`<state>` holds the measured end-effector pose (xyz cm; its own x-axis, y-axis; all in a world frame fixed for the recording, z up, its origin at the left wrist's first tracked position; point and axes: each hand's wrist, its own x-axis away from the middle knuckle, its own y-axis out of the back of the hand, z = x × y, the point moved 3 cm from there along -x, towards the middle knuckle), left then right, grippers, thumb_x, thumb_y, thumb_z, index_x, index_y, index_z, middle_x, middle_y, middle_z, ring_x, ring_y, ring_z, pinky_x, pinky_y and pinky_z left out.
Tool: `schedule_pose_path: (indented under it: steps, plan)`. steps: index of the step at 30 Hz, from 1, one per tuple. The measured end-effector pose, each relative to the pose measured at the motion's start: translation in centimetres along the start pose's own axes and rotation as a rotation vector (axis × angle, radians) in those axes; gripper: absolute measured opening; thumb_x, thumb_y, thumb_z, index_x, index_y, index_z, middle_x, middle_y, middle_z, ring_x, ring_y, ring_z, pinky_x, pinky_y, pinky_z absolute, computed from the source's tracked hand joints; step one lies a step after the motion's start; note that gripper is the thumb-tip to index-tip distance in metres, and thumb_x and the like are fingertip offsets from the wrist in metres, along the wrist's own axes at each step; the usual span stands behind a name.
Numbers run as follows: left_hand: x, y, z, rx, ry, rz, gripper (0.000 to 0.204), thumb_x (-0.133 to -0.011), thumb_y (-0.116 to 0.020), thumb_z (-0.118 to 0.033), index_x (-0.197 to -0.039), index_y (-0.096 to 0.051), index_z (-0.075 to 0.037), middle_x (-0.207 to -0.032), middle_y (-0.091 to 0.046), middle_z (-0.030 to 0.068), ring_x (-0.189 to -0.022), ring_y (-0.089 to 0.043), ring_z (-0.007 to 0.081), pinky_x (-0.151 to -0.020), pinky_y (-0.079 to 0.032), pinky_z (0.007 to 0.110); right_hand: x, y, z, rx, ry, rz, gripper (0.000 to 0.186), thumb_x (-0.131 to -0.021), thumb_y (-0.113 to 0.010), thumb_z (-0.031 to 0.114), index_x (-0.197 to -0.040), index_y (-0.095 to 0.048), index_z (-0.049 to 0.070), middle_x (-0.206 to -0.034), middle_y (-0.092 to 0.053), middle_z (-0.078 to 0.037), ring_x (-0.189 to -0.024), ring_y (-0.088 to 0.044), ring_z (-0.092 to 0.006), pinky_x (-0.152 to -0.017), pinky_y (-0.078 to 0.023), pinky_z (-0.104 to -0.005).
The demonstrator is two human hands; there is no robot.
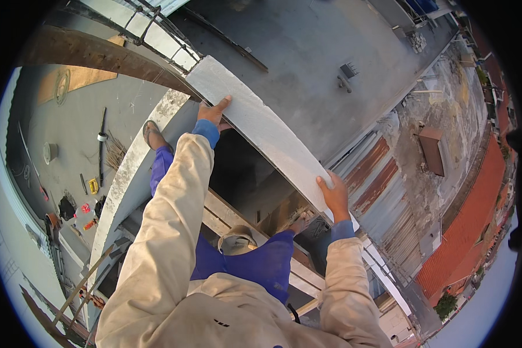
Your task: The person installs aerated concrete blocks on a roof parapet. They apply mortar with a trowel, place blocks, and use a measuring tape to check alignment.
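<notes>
I hold a long, flat grey slab (255,122) out in front of me, high above the ground. My left hand (213,112) grips its near edge toward the far end, fingers over the top face. My right hand (334,196) grips the same edge closer to me. My sleeves are beige with blue cuffs. Below the slab is a dark opening between a white curved concrete wall (127,180) and wooden planks (226,214). My foot in a sandal (152,133) rests on the wall's top.
A person in a blue shirt and cap (238,240) stands below me by the planks. Far below left, tools and a hose (101,145) lie on a grey floor. To the right are rusted corrugated sheets (377,180) and red tiled roofs (470,226).
</notes>
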<state>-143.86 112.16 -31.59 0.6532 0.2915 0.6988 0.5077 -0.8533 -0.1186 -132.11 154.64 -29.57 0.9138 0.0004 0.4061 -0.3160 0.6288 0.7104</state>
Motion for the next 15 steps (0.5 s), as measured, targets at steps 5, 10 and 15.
schedule_pose_path:
  steps: [5,10,15]
  plan:
    - [-0.4,0.5,-1.2,-0.044,-0.018,-0.019,0.073,-0.088,-0.081,-0.025,-0.141,-0.043,0.006,-0.136,-0.057,0.0224,-0.116,-0.064,0.0417,-0.091,-0.059,0.056,0.0,-0.1,0.7,-0.037,-0.013,-0.016,0.054,-0.09,-0.073,0.044,-0.124,-0.068,0.002,-0.121,-0.067,-0.022,-0.116,-0.062,-0.04,-0.1,-0.047,-0.0455]
    - [-0.2,0.4,-1.3,-0.038,-0.021,-0.028,0.072,-0.088,-0.08,-0.023,-0.142,-0.042,0.006,-0.135,-0.058,0.0228,-0.116,-0.065,0.0418,-0.092,-0.059,0.055,0.4,-0.2,1.1,-0.044,0.007,-0.045,0.053,-0.09,-0.073,0.043,-0.124,-0.068,0.004,-0.121,-0.067,-0.022,-0.116,-0.062,-0.04,-0.1,-0.047,-0.046]
    - [-0.3,0.4,-1.4,-0.06,0.003,-0.081,0.068,-0.09,-0.078,-0.022,-0.14,-0.043,0.005,-0.134,-0.059,0.0218,-0.114,-0.066,0.0401,-0.09,-0.06,0.054,0.3,-0.3,1.2,-0.018,0.004,-0.023,0.051,-0.092,-0.071,0.041,-0.125,-0.067,0.003,-0.121,-0.068,-0.021,-0.116,-0.063,-0.0375,-0.1,-0.047,-0.0443]
